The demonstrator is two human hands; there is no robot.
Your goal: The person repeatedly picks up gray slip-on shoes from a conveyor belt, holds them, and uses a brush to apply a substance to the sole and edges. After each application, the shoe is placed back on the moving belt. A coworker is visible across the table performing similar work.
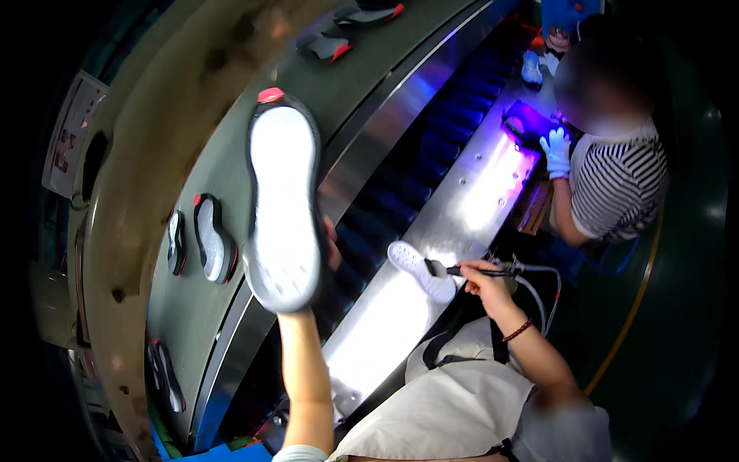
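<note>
My left hand holds up a large shoe sole, white inside with a dark rim and a red tip. The sole hides most of that hand; only some fingers show along its right edge. In my right hand is a brush with a dark handle, gripped between the fingers. Its bristles are at the middle of a white sole lying on the metal bench. A thin pale hose runs near my right hand.
To the left, a curved grey-green conveyor belt carries several soles, including a grey one. Its metal edge separates it from dark rollers. A gloved co-worker sits at the bench's far right, beside a purple-lit dark object.
</note>
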